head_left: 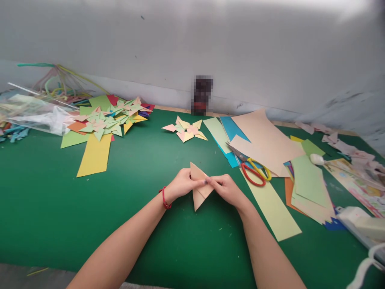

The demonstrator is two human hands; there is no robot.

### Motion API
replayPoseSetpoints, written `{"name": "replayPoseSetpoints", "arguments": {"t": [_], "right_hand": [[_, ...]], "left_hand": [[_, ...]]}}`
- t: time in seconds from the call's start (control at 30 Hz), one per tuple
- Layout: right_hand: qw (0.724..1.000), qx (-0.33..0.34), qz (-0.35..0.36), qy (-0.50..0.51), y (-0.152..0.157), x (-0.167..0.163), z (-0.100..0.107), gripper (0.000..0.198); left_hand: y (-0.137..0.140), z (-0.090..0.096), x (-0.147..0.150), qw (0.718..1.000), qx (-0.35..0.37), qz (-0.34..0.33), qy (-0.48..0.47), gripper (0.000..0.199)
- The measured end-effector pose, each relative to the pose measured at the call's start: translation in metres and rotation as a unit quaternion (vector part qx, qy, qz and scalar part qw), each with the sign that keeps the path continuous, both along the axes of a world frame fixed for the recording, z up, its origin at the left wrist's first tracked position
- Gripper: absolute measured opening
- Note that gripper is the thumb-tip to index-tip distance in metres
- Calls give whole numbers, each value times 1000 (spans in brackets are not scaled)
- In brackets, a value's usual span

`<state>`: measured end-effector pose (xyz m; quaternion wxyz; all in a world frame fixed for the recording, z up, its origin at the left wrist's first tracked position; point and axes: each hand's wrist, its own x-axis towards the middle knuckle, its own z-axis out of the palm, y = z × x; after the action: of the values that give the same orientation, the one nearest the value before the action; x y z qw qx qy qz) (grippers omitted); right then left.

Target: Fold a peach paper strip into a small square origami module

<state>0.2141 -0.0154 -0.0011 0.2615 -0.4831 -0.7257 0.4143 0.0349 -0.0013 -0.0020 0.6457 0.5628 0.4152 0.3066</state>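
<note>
Between my two hands, just over the green table (144, 220), is a folded piece of peach paper (199, 196) with pointed corners and a crease across its lower part. My left hand (183, 184) grips its left side, thumb pressed flat on the front. At the right corner my right hand (224, 186) pinches the paper, its thumb and fingertips meeting the left thumb near the middle. The fingers behind the paper are hidden. Beyond the hands lies a star-shaped folded paper piece (188, 129) in peach, green and yellow.
Scissors (254, 170) with red and yellow handles lie on paper sheets (258, 140) at right. More green sheets (309, 176) and a white power strip (357, 220) sit farther right. At left are piled folded stars (104, 122), a yellow strip (94, 156) and a clear plastic bag (39, 114).
</note>
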Motion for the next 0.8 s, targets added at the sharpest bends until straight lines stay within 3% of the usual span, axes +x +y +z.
{"name": "replayPoseSetpoints", "arguments": {"t": [0.23,0.53,0.8], "right_hand": [[998,-46,34,-9,-1,5,4,49],[995,-97,22,27,-2,4,6,47],[994,-94,23,57,-2,4,5,45]], "left_hand": [[0,2,-2,1000,-7,-17,14,29],[1,1,-3,1000,-8,-28,-9,29],[1,2,-3,1000,2,-18,6,27]]}}
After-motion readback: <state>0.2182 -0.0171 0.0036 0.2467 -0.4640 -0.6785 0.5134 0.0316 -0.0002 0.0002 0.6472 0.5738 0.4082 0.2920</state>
